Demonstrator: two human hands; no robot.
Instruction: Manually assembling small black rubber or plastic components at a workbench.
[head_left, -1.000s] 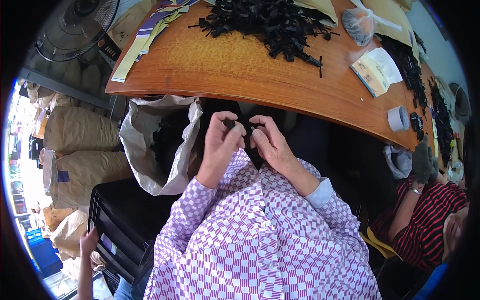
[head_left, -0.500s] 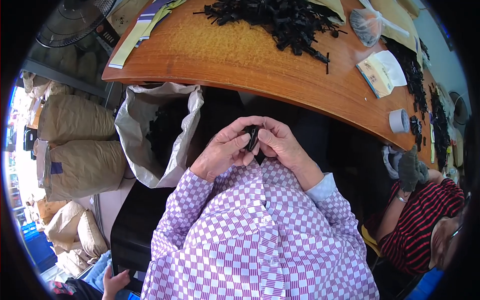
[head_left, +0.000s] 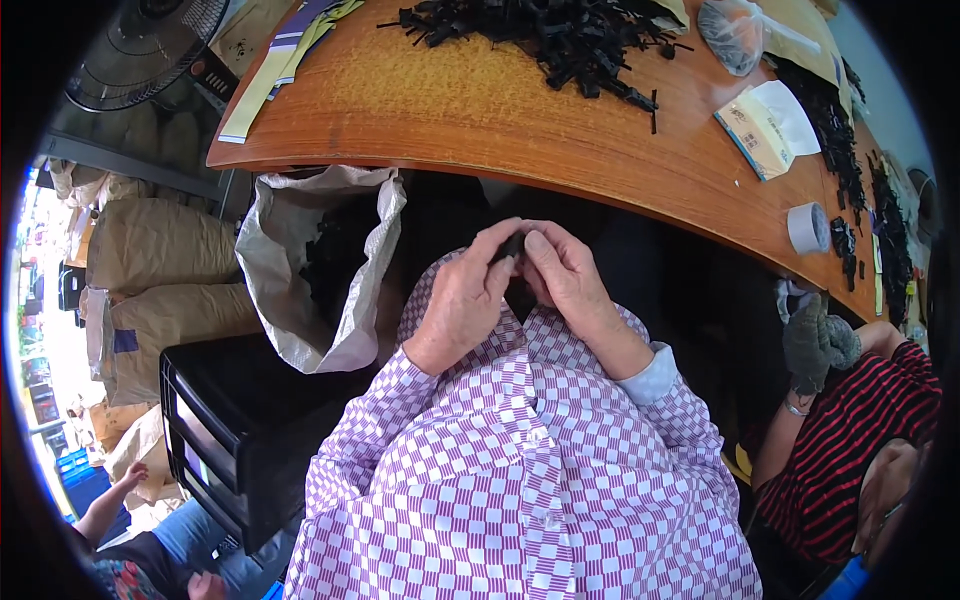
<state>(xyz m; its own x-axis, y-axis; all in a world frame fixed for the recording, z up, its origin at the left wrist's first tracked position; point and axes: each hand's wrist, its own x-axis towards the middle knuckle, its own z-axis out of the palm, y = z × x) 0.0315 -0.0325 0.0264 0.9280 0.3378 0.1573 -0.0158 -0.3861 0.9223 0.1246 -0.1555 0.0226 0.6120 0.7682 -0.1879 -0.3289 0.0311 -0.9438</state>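
Observation:
My left hand [head_left: 462, 300] and my right hand [head_left: 572, 285] meet in front of my chest, below the table edge. Between their closed fingertips sits a small black piece [head_left: 514, 246]. Fingers cover most of it, so its exact kind does not show. On the wooden table [head_left: 440, 120] lies a heap of small black parts [head_left: 570, 45], several of them thin strips. Left of my hands a white woven sack [head_left: 367, 300] gapes at the top, with dark pieces [head_left: 325, 265] inside.
Beyond the heap are a tape roll [head_left: 807, 229], a paper packet [head_left: 755, 135] and a tied plastic bag [head_left: 732, 40]. Full brown sacks [head_left: 165, 245] and a black drawer unit [head_left: 215, 430] stand left. At right sits a co-worker wearing grey gloves [head_left: 818, 345]; another person's hand [head_left: 125, 478] shows lower left.
My fingers have closed further over the black piece, and my left hand has turned to show more of its back. The person at lower left has raised an arm.

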